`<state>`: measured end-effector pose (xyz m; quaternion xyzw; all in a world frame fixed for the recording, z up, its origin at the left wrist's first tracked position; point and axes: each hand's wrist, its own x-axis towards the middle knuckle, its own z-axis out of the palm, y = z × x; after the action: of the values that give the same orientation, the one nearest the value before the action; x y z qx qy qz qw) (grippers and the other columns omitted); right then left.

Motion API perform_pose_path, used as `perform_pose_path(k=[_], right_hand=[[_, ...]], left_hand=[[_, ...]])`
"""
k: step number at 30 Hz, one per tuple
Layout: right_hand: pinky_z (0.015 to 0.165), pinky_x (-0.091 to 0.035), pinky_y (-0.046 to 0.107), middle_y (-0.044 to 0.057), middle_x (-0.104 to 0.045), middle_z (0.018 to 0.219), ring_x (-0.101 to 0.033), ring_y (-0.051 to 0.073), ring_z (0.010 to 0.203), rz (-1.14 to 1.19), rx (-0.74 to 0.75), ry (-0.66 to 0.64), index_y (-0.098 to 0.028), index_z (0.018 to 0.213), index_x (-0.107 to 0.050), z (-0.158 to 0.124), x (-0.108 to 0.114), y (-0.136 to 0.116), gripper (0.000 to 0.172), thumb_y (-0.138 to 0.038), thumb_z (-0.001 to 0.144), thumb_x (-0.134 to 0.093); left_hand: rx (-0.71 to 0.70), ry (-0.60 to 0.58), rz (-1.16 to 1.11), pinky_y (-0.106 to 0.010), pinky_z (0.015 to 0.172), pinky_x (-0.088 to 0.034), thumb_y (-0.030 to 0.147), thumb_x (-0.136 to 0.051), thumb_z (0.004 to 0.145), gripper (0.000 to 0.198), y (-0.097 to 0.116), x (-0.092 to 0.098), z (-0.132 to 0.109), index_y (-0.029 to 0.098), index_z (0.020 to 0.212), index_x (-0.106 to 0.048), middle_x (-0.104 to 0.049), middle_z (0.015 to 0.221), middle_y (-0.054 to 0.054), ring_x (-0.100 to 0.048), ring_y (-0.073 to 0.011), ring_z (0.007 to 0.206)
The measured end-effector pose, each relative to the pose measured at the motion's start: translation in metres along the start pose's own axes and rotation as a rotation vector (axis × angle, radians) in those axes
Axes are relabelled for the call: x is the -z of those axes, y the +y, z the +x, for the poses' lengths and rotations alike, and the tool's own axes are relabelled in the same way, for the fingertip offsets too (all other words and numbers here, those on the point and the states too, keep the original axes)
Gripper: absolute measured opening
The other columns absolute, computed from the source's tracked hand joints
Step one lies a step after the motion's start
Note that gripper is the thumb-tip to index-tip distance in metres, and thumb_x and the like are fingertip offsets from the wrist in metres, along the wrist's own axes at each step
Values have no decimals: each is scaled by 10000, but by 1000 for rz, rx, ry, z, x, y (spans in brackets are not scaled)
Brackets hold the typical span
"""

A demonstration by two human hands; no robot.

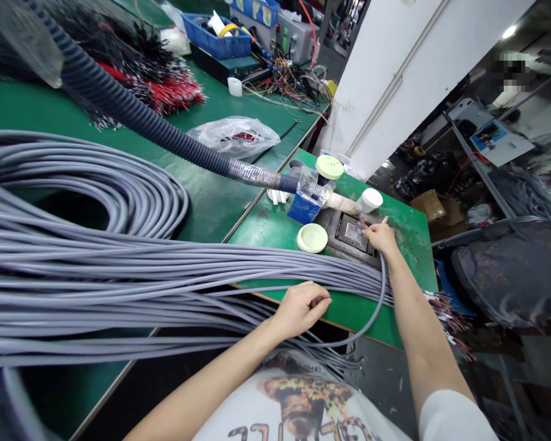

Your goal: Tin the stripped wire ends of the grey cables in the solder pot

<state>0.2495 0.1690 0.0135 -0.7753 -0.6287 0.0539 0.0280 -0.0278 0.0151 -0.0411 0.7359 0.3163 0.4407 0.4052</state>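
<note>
My right hand [381,237] is closed on the end of a grey cable [377,309], which loops down from it toward my body. The cable's stripped wires [362,225] point left over the shiny surface of a solder pot [354,233]. My left hand [303,308] hovers at the front edge of the green board, its fingers loosely curled with nothing visible in them. Just beyond it runs a thick bundle of grey cables [239,262], whose wire ends [447,318] fan out past my right forearm.
A ribbed hose [151,128] with a pale nozzle [342,202] reaches the pot. Around it stand a light green lid [312,237], a yellowish-capped jar [329,166] and a white cup [370,199]. Coiled cable [133,184], a plastic bag [239,136] and a blue bin [215,38] lie leftward.
</note>
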Motion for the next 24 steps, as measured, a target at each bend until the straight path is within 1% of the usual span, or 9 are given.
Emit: perform_pose_path(k=[4, 7, 9, 12, 14, 16, 19, 24], right_hand=[[533, -306, 240, 17, -594, 569, -507, 136, 567, 66, 74, 19, -162, 622, -664, -18, 24, -13, 302, -389, 759, -520], [503, -281, 230, -14, -530, 523, -449, 108, 517, 156, 186, -2, -158, 590, -617, -36, 38, -38, 347, -428, 779, -505], [491, -261, 230, -22, -492, 497, -422, 99, 500, 218, 288, -21, -155, 557, -586, -45, 41, -60, 355, -419, 782, -508], [496, -243, 236, -14, -505, 501, -427, 102, 506, 213, 401, -38, -152, 554, -595, -50, 33, -94, 338, -384, 785, -508], [509, -245, 242, 1, -558, 535, -452, 110, 523, 146, 425, -58, -156, 598, -632, -48, 24, -112, 311, -364, 792, -504], [528, -257, 245, 19, -620, 596, -489, 122, 554, 53, 424, -88, -167, 654, -665, -45, 15, -123, 285, -348, 800, -501], [553, -275, 248, 44, -683, 693, -541, 141, 610, -59, 408, -118, -184, 710, -693, -43, 7, -132, 264, -334, 810, -499], [565, -286, 253, 68, -715, 754, -595, 176, 690, -120, 396, -120, -202, 751, -714, -43, 0, -137, 238, -320, 803, -514]], left_hand=[[-6, 4, -5, -223, 614, -393, 209, -529, 870, 114, -1, -1, 0, 170, 806, -614, -605, 670, -13, -512, -112, 630], [-4, -3, 1, -226, 614, -386, 211, -530, 870, 111, -2, -1, 0, 172, 802, -609, -594, 660, -8, -507, -112, 629], [2, -9, 4, -228, 612, -383, 215, -528, 870, 111, -2, -2, 0, 172, 802, -605, -585, 654, -6, -505, -114, 629], [11, -16, 2, -228, 613, -385, 215, -530, 866, 107, -1, -1, 0, 172, 801, -604, -573, 647, -1, -507, -114, 631], [16, -15, 4, -227, 615, -390, 212, -532, 861, 104, 0, -1, 0, 173, 802, -608, -567, 643, 0, -511, -116, 634], [20, -12, 8, -228, 616, -395, 213, -535, 856, 103, 0, 0, 0, 173, 801, -613, -569, 643, -1, -516, -118, 637], [17, -10, 11, -229, 612, -399, 213, -535, 852, 103, 0, 0, 1, 173, 801, -615, -581, 645, -3, -523, -121, 636], [6, -4, 12, -230, 599, -407, 213, -533, 846, 102, 0, 0, 1, 180, 801, -618, -592, 641, -6, -533, -125, 627]])
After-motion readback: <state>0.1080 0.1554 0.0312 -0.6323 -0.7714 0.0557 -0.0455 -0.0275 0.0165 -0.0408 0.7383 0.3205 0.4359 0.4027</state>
